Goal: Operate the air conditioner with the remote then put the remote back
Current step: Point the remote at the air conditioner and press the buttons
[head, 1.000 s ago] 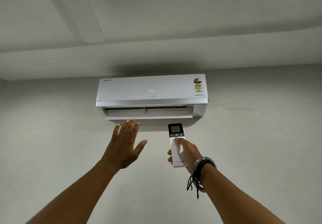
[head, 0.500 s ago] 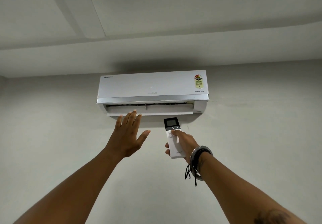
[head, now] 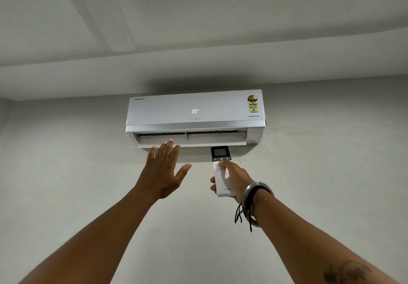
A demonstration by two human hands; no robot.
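There was one air conditioner (head: 195, 115) on the wall and one remote (head: 223, 173). Two hands showed: a left hand (head: 162, 173) and a right hand (head: 237, 178). One wrist carried several bangles (head: 257, 192).

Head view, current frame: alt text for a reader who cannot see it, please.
A right hand aims a white remote up at a wall-mounted air conditioner whose panel reads 20. The left hand is raised open, palm toward the vent flap.
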